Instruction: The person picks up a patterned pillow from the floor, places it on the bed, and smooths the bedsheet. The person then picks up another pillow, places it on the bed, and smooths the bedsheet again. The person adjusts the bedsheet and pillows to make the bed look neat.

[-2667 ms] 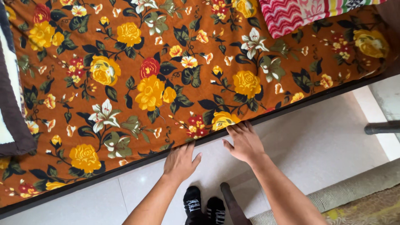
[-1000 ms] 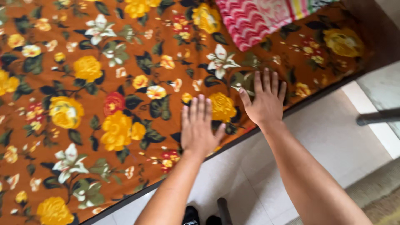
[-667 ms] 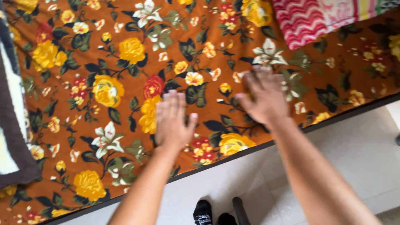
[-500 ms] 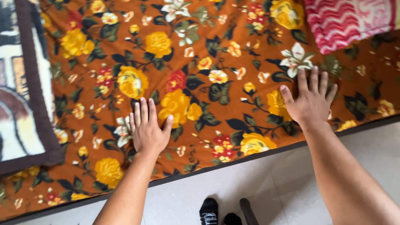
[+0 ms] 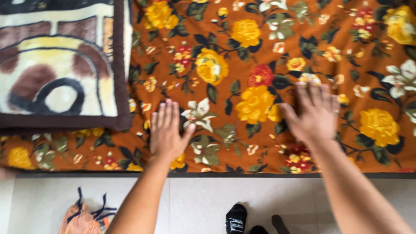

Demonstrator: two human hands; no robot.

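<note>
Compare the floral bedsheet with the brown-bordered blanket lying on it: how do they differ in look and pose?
The floral bedsheet is orange-brown with yellow, red and white flowers; the blanket is cream and brown with bold curved shapes and a dark border. The bedsheet spreads across the whole bed, while the blanket covers only the upper-left part. The left hand and right hand lie flat on the bedsheet, not on the blanket. Both are fabric bed coverings.

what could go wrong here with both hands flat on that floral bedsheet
1. Both hands, left and right, press flat on the floral bedsheet; sliding them could bunch the cloth into folds rather than flatten it.
2. The left hand lies close to the brown-bordered blanket; a sweep that way might catch its edge and drag it askew.
3. The sheet's edge sits right at the bed's side, so a pull toward the body could perhaps draw it off.
</note>
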